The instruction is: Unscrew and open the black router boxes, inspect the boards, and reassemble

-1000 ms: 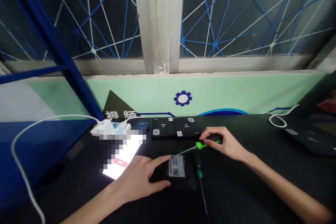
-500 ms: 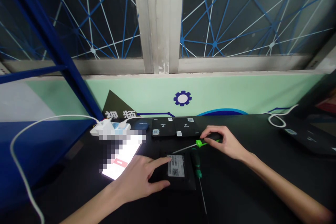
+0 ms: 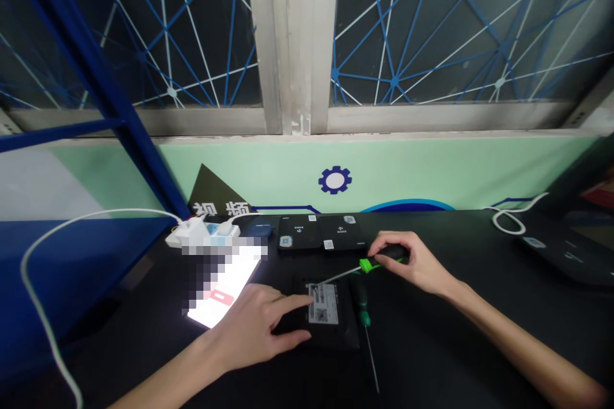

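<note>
The right hand (image 3: pixel 415 263) grasps the black-and-green handle of a screwdriver (image 3: pixel 367 265) between thumb and fingers, to the right of and beyond the box. The shaft slants down leftward over the black box (image 3: pixel 349 334), its tip near the far left corner of the label (image 3: pixel 327 314); whether it sits in a screw is too small to tell. The left hand (image 3: pixel 259 326) grips nothing: its index fingertip lies at the label's left edge and its thumb reaches the box's near left side. The box lies flat on the desk (image 3: pixel 460 358), between the two hands.

Just right of the box lies a second screwdriver (image 3: pixel 361 300), dark green, its shaft toward the person. Left of the box glows a screen (image 3: pixel 225 294), partly pixelated. Beyond the box rest two flat cases (image 3: pixel 298 233), side by side. Beyond it and farther left is a white power strip (image 3: pixel 176 239); well to its right, another black case (image 3: pixel 570 257).
</note>
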Demonstrator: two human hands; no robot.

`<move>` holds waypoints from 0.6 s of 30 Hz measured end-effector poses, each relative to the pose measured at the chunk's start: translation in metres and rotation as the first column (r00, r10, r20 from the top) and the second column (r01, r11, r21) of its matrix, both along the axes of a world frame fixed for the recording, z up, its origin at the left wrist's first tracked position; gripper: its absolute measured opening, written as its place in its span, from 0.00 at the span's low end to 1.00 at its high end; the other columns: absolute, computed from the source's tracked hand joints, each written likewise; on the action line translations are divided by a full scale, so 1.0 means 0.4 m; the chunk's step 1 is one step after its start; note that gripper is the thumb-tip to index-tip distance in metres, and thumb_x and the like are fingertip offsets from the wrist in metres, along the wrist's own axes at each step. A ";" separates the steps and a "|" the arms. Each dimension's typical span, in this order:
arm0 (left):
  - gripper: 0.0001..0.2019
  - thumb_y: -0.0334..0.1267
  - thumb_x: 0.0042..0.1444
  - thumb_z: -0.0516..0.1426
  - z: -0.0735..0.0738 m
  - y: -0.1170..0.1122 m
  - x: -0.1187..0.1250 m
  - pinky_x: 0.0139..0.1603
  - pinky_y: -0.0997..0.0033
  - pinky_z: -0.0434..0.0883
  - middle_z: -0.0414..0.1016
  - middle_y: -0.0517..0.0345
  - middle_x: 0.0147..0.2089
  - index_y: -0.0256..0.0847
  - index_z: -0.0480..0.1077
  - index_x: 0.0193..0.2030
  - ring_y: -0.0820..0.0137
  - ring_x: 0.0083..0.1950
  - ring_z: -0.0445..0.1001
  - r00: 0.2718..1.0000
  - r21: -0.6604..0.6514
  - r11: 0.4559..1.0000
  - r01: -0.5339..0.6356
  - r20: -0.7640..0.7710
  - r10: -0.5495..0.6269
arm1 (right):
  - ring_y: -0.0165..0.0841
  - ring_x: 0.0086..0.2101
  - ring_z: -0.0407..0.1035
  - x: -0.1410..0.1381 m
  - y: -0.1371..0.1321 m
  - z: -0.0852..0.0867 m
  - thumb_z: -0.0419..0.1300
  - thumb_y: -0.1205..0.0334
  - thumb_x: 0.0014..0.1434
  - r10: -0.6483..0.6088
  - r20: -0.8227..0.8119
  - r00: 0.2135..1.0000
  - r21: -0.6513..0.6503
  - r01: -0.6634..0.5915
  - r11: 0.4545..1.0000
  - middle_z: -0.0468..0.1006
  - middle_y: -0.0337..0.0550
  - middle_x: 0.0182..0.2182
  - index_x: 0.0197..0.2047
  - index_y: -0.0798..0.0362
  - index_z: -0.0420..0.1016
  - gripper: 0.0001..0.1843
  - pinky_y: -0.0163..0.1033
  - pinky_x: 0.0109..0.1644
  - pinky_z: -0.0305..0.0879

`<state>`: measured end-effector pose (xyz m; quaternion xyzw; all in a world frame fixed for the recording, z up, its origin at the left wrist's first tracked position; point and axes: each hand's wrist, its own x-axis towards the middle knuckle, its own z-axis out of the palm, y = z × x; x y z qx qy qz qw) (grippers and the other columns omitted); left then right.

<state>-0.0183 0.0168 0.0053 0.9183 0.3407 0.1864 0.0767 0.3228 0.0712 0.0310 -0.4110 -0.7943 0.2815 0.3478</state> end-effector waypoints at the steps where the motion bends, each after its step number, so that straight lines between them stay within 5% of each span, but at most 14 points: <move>1: 0.20 0.49 0.64 0.60 0.000 -0.001 0.000 0.28 0.72 0.65 0.69 0.67 0.22 0.46 0.72 0.60 0.72 0.23 0.70 1.000 -0.001 1.000 -0.001 -0.003 0.001 | 0.37 0.34 0.75 0.001 0.001 -0.002 0.62 0.62 0.61 -0.007 0.004 1.000 0.010 0.007 1.000 0.81 0.43 0.32 0.36 0.52 0.79 0.05 0.41 0.39 0.69; 18: 0.21 0.45 0.66 0.55 0.004 -0.005 0.003 0.29 0.70 0.67 0.70 0.64 0.23 0.42 0.69 0.63 0.69 0.24 0.70 0.999 0.045 0.999 -0.022 -0.045 0.024 | 0.38 0.36 0.73 -0.032 -0.012 -0.017 0.60 0.59 0.64 0.016 -0.031 0.999 0.056 -0.014 0.998 0.78 0.44 0.35 0.38 0.51 0.77 0.06 0.43 0.41 0.67</move>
